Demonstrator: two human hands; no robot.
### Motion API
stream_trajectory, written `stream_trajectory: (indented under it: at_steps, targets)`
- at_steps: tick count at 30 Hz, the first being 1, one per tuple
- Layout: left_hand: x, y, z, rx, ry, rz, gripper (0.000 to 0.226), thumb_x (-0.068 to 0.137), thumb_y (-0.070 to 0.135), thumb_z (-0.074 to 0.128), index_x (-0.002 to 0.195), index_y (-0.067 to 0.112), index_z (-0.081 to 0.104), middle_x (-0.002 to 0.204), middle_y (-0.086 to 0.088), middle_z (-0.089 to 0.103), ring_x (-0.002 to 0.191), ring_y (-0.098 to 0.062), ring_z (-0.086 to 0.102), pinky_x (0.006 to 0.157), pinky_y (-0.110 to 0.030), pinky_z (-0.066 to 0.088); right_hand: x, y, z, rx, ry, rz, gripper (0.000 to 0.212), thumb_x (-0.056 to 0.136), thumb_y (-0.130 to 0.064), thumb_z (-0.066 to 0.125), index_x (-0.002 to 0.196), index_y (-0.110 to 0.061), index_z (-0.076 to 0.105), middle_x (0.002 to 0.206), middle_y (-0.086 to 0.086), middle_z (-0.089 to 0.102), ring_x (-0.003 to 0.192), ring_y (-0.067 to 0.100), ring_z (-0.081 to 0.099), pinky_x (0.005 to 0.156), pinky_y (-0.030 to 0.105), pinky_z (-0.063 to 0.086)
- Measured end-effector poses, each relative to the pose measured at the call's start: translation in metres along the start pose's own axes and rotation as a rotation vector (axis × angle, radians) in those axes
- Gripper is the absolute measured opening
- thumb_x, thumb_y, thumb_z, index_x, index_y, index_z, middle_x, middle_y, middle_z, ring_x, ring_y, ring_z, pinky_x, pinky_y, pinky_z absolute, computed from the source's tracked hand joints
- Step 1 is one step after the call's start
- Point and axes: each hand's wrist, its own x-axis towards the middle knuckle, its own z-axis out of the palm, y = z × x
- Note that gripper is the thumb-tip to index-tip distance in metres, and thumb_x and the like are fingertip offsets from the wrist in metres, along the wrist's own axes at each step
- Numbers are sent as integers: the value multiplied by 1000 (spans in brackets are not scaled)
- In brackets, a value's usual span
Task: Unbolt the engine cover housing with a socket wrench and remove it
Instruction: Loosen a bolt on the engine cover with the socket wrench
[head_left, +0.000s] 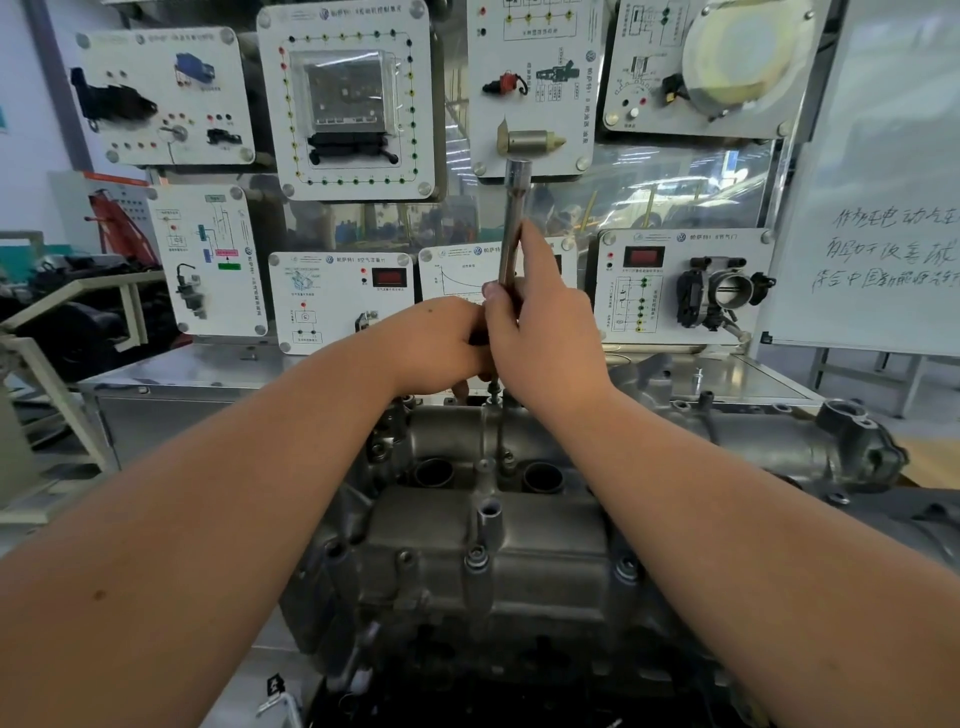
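Both hands are bunched together up over the far edge of the engine cover housing (488, 561). The right hand (540, 332) is wrapped around the shaft of the socket wrench (511, 228), which sticks up nearly vertical with its socket end on top (tilted a touch to the right). The left hand (441, 345) is pressed right up against the right one, fingers curled at the tool's lower part, though I can't tell exactly what it's gripping. The housing sits on the metal bench (182, 384) between the forearms, bolts (475, 558) visible along it. Behind it all: training panels (348, 98) and a whiteboard (883, 208).
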Motion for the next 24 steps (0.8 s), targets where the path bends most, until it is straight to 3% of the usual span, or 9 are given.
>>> stream_trajectory:
  at_steps: [5,9,10,13,15,17,20,24]
  targets:
    - [2,-3,2,32,39,-1,28,91,20,57,67,34,59,58,26,65,55,2,66,46,-8,39,1,1,0,24,44,-54,48,99,-26,60,144,-16,47,112,3,70,101,19,66,90,35,53]
    - [2,-1,2,22,35,11,25,91,21,58,70,34,59,60,28,65,59,-1,67,46,-5,39,3,4,1,-31,77,-91,20,99,-18,58,115,-5,58,74,-11,55,69,11,51,67,13,43]
    - [1,-1,2,3,30,12,25,92,20,58,72,35,59,61,28,65,60,-1,68,47,-5,40,4,4,0,-38,64,-77,22,100,-18,56,118,-4,57,72,-11,53,68,12,50,65,14,44]
    - [0,1,1,-31,4,15,30,96,17,55,75,38,58,63,36,63,62,-1,69,49,-4,41,4,2,-2,6,8,-31,43,102,-19,51,144,-12,42,90,5,69,82,25,64,78,40,53]
    - [-1,2,0,-24,0,13,31,97,17,55,74,38,58,64,38,62,64,-2,70,50,-4,40,2,0,-2,46,-1,-2,59,102,-19,50,156,-20,26,93,8,71,84,26,66,77,43,55]
    - [-1,2,0,-6,9,7,30,95,18,56,72,37,59,64,33,65,63,1,69,50,-4,41,1,1,-1,47,12,-4,62,103,-20,50,157,-22,21,92,8,71,81,25,66,75,45,56]
    - [1,0,0,58,41,-1,29,93,21,58,67,34,59,62,10,68,57,2,63,49,-10,38,1,3,1,65,33,-14,60,102,-22,54,155,-22,27,100,7,72,91,24,68,80,37,54]
    - [2,0,1,126,49,-11,26,92,25,59,66,30,57,70,4,67,63,-9,62,55,-23,39,1,1,2,44,56,-64,45,98,-21,62,141,-15,49,100,-4,68,91,14,63,77,17,41]
